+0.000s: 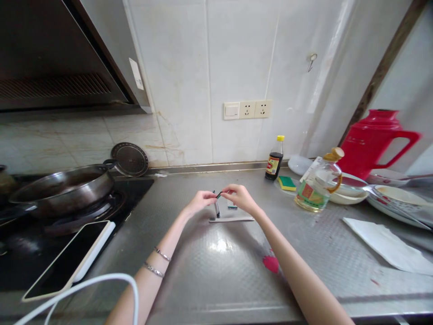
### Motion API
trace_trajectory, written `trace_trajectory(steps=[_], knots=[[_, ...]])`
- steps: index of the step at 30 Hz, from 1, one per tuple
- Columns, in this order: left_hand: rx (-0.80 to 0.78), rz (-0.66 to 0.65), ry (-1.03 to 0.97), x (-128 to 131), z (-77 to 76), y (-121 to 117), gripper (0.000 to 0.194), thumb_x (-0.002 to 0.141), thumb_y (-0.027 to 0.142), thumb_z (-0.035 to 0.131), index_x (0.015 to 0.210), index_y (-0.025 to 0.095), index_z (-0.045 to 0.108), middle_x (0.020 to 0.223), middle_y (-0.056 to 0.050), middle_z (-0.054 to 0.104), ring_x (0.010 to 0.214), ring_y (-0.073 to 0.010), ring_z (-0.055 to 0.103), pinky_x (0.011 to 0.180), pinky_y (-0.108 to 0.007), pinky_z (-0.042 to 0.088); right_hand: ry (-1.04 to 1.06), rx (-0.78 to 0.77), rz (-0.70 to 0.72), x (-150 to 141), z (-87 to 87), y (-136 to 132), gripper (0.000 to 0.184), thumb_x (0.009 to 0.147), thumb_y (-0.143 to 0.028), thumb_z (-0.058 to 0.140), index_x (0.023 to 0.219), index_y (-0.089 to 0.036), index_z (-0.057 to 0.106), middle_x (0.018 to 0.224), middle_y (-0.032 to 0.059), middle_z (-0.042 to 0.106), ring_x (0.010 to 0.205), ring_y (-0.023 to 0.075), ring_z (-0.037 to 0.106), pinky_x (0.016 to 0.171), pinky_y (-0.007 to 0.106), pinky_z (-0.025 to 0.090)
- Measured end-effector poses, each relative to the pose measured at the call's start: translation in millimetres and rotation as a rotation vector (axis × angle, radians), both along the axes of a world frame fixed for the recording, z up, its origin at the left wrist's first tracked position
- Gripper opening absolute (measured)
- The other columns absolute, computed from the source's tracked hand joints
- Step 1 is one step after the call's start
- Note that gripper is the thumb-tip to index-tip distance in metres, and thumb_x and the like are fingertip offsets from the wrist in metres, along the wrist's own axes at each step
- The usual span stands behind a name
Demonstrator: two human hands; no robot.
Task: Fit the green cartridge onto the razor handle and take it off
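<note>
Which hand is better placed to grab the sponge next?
Right, likely. The right hand is nearer the sponge; the left hand sits farther away. Both seem to pinch a small dark piece, so the right must free itself first.

A red jug (372, 142) stands near bowls (350, 186).

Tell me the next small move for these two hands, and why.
I'd steady the left hand and gently nudge the small dark piece with the right hand. The fingertips of both meet at it above the metal counter, so small, supported adjustments seem safest; how it fits is too small to tell.
</note>
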State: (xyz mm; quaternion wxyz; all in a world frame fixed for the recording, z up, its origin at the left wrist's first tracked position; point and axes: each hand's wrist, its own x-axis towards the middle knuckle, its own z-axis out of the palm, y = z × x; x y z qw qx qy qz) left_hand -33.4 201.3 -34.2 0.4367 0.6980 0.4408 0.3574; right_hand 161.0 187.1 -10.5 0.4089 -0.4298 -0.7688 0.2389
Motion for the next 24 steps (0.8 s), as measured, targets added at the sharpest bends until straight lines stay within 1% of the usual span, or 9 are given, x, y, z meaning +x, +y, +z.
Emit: trace_trajectory(steps=[3, 5, 10, 15, 20, 24], knots=[[0.005, 0.008, -0.021, 1.2, -1.5, 0.5, 0.029, 0.069, 0.033, 0.063, 0.088, 0.011, 0.067, 0.082, -0.007, 0.068, 0.075, -0.0161, 0.059, 0.066, -0.026, 0.044, 0.051, -0.099, 0.004, 0.6, -1.9, 2.1, 0.028, 0.075, -0.038, 0.055, 0.085, -0.014, 0.067, 0.074, 0.0044, 0.065, 0.059, 0.0123, 0.057, 0.042, 0.018, 0.042], [0.007, 0.012, -0.050, 1.9, -0.3, -0.7, 0.027, 0.071, 0.033, 0.062, 0.085, 0.011, 0.066, 0.080, -0.007, 0.067, 0.076, -0.0160, 0.059, 0.066, -0.026, 0.045, 0.077, -0.163, 0.013, 1.8, -2.9, 3.8, 0.030, 0.074, -0.039, 0.056, 0.084, -0.013, 0.067, 0.070, 0.0038, 0.064, 0.055, 0.0117, 0.055, 0.038, 0.017, 0.041], [0.024, 0.060, -0.090, 4.5, 3.2, -4.0, 0.026, 0.072, 0.035, 0.059, 0.081, 0.011, 0.065, 0.076, -0.007, 0.066, 0.074, -0.0160, 0.059, 0.063, -0.025, 0.045, 0.080, -0.273, 0.041, 7.3, -2.5, 5.9, 0.025, 0.073, -0.033, 0.058, 0.079, -0.011, 0.067, 0.061, 0.0028, 0.061, 0.055, 0.0108, 0.055, 0.037, 0.015, 0.041], [0.033, 0.094, -0.064, 7.4, 0.9, -4.2, 0.027, 0.072, 0.037, 0.060, 0.078, 0.012, 0.065, 0.073, -0.006, 0.066, 0.071, -0.0156, 0.059, 0.061, -0.025, 0.045, 0.036, -0.352, 0.076, 12.6, 2.1, 3.6, 0.022, 0.071, -0.030, 0.060, 0.075, -0.010, 0.068, 0.058, 0.0022, 0.060, 0.054, 0.0095, 0.054, 0.037, 0.013, 0.042], [0.039, 0.094, -0.057, 9.0, -3.4, -3.6, 0.027, 0.071, 0.038, 0.060, 0.075, 0.012, 0.066, 0.071, -0.005, 0.065, 0.068, -0.0155, 0.058, 0.060, -0.025, 0.044, 0.039, -0.376, 0.069, 15.1, 2.0, 4.1, 0.023, 0.070, -0.032, 0.062, 0.075, -0.011, 0.069, 0.059, 0.0022, 0.060, 0.054, 0.0097, 0.053, 0.037, 0.013, 0.041], [0.031, 0.087, -0.035, 11.4, -6.0, -4.3, 0.024, 0.072, 0.035, 0.059, 0.076, 0.012, 0.066, 0.073, -0.006, 0.066, 0.071, -0.0161, 0.059, 0.060, -0.024, 0.044, 0.028, -0.386, 0.040, 16.2, -1.6, 7.1, 0.022, 0.068, -0.031, 0.064, 0.075, -0.011, 0.070, 0.059, 0.0026, 0.062, 0.053, 0.0092, 0.053, 0.036, 0.013, 0.041]])
